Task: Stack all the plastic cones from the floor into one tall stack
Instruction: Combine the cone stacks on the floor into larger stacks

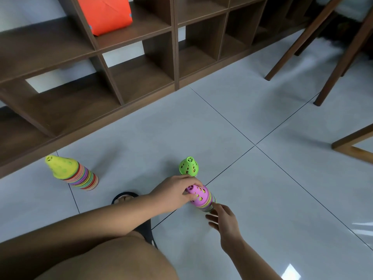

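**Item 1. Pink-topped stack (201,197).** Nested plastic cones, pink perforated cone uppermost, multicoloured rims below. It stands on the tiled floor (262,188), near centre.
- The left hand (175,191) grasps the pink top, fingers curled round its tip.
- The right hand (224,221) is released, fingers loosely extended, with one fingertip at the stack's base. Whether it touches cannot be told.

**Item 2. Green cone (189,166).** Just beyond item 1. Its base is hidden behind the left hand, so whether more cones sit under it cannot be told.

**Item 3. Yellow-topped stack (80,174).** The largest pile, standing well apart at the left, close to the shelf unit (121,77).

**Item 4. Surroundings.** Orange box (107,13) on a far shelf, chair legs (292,43) at far right, and a foot in a dark sandal (125,199) near left of item 1.

**Risks, judged.**
- A lift by the top cone alone may draw off only the upper cones, because nested cones can part and the lower ones would drop back or scatter. Support at the base looks needed.
- The green cone stands very close. The left hand or a swinging stack may knock it over.
- The carry to the yellow-topped stack is long, so a tilted load could shed cones.
- Setting it down off-centre could topple that tall pile.
- The floor looks glossy, so fallen cones would likely slide or roll toward the shelf unit.
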Motion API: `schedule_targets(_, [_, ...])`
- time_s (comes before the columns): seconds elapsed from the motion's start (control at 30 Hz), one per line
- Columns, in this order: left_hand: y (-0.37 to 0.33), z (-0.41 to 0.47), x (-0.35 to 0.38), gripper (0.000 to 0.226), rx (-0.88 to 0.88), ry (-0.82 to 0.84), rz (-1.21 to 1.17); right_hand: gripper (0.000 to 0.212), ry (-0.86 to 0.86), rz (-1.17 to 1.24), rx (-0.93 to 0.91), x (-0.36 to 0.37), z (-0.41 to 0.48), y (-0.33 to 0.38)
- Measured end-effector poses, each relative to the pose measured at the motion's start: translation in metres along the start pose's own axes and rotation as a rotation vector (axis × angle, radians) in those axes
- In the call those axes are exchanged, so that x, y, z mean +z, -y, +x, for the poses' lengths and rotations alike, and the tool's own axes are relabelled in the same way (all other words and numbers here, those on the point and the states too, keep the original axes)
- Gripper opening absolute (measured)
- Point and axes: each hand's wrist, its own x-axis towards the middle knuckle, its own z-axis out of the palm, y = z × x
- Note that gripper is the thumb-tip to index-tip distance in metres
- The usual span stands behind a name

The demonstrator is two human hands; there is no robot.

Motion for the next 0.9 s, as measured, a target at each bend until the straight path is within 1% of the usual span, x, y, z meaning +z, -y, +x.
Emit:
schedule_targets(0.1, [-0.017, -0.014, -0.02, 0.04, 0.028, -0.069, 0.011, 0.023, 0.046, 0.012, -0.011, 0.006, -0.022, 0.008])
schedule_targets(0.2, [-0.034, -0.029, -0.054, 0.045, 0.054, -0.115, 0.005, 0.025, 0.144, 0.008, -0.022, 0.021, -0.047, 0.022])
schedule_targets(0.27, [-0.042, -0.039, -0.082, 0.045, 0.076, -0.136, 0.01, 0.026, 0.212, 0.014, -0.036, 0.039, -0.061, 0.034])
schedule_targets(0.37, [-0.041, -0.056, -0.128, 0.044, 0.074, -0.177, 0.079, 0.03, 0.314, 0.017, -0.057, 0.074, -0.077, 0.054])
schedule_targets(0.5, [-0.019, -0.089, -0.188, 0.042, 0.013, -0.216, 0.158, 0.029, 0.433, -0.029, -0.076, 0.132, -0.09, 0.079])
schedule_targets(0.63, [0.011, -0.136, -0.243, 0.037, -0.066, -0.329, 0.218, 0.023, 0.56, -0.107, -0.102, 0.203, -0.102, 0.095])
schedule_targets(0.9, [0.078, -0.209, -0.323, 0.039, -0.227, -0.568, 0.076, 0.021, 0.741, -0.208, -0.158, 0.334, -0.118, 0.11])
